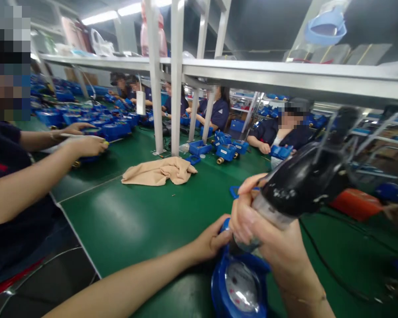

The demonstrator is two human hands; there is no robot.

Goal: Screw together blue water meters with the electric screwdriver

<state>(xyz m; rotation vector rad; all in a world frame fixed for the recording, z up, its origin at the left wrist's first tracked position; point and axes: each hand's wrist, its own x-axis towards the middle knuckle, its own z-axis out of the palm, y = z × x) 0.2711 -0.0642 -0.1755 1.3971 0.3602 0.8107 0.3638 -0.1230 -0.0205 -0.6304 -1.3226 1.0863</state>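
A black electric screwdriver point(301, 181) is in the grip of my right hand point(275, 238), its fingers wrapped round the grey lower part. The tool slants down to the left, its nose end over the upper end of a blue water meter point(220, 287). My left hand point(214, 240) is closed on that upper end. The meter's round clear dial faces up toward me at the front of the green bench. Whether the bit touches a screw is hidden by my right hand. A blue ring-like part point(234, 191) lies just behind my hands.
A tan cloth point(159, 171) lies on the green bench point(119, 216). Behind it are blue meters point(226, 152) and metal posts point(175, 88) under a shelf point(268, 75). A co-worker's hands point(89, 143) work at the left. An orange box point(356, 204) and black cable point(328, 265) are at right.
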